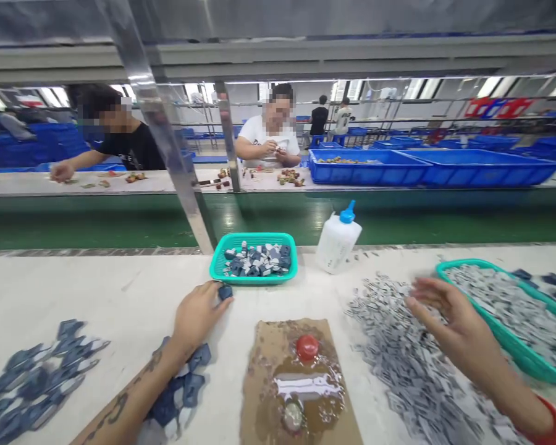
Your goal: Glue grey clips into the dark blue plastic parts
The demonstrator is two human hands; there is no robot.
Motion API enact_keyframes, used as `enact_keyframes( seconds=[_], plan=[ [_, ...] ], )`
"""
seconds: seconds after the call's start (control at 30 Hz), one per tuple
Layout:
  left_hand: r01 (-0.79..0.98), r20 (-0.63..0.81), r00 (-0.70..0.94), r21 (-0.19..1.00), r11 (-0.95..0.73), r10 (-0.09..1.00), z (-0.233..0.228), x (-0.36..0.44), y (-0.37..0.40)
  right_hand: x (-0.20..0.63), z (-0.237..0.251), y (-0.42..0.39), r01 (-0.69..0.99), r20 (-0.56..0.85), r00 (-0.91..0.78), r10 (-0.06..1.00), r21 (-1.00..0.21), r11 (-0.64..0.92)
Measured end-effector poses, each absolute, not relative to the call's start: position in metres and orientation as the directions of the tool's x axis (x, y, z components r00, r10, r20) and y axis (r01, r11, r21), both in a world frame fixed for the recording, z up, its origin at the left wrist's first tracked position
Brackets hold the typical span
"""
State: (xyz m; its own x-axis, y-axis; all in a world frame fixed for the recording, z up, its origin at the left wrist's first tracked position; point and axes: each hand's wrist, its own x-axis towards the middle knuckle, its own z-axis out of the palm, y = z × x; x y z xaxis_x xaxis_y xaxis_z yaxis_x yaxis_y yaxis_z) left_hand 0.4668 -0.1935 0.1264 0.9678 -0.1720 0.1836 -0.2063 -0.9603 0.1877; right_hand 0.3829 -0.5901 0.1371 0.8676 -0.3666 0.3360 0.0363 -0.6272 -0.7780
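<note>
Dark blue pieces (pixel 192 386) lie in two clusters on the near left of a white table (pixel 125 296), one partly hidden by the worker's left forearm, beside wet cardboard (pixel 257 395) bearing a red disc (pixel 307 348). At right, the right hand (pixel 449 315), fingers parted and blurred, hovers over a heap of gray bits (pixel 398 364); whether it touches any is hard to tell. The left hand (pixel 197 315) grips a single dark blue piece (pixel 225 292) just short of a green basket (pixel 253 281) of mixed parts, near a white bottle (pixel 337 244). Beyond, two co-workers (pixel 278 136) sit by blue bins (pixel 370 171).
</note>
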Motion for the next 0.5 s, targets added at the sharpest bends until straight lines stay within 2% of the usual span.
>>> enact_keyframes(
  seconds=[0.07, 0.17, 0.23, 0.33, 0.4, 0.47, 0.5],
  plan=[
    [-0.263, 0.14, 0.961, 0.189, -0.946, -0.24, 0.13, 0.461, -0.188, 0.343, 0.134, -0.594, 0.091, 0.382, 0.892, -0.242, -0.677, -0.731],
    [-0.349, 0.071, 0.937, 0.208, -0.914, -0.342, 0.138, 0.444, -0.177, 0.303, 0.124, -0.588, 0.318, 0.462, 0.88, 0.109, -0.404, -0.858],
    [-0.383, 0.044, 0.922, 0.225, -0.896, -0.384, 0.141, 0.43, -0.169, 0.293, 0.116, -0.579, 0.424, 0.486, 0.832, 0.27, -0.241, -0.873],
    [-0.407, 0.042, 0.911, 0.247, -0.879, -0.41, 0.14, 0.41, -0.157, 0.296, 0.109, -0.565, 0.452, 0.527, 0.77, 0.359, -0.054, -0.89],
    [-0.395, 0.076, 0.918, 0.25, -0.884, -0.389, 0.138, 0.397, -0.151, 0.302, 0.106, -0.559, 0.465, 0.547, 0.728, 0.413, 0.048, -0.884],
    [-0.367, 0.123, 0.93, 0.243, -0.898, -0.347, 0.139, 0.382, -0.146, 0.303, 0.1, -0.559, 0.502, 0.539, 0.703, 0.464, 0.086, -0.861],
    [-0.368, 0.162, 0.928, 0.238, -0.899, -0.337, 0.141, 0.373, -0.144, 0.302, 0.094, -0.562, 0.516, 0.532, 0.707, 0.465, 0.062, -0.855]
  ],
)
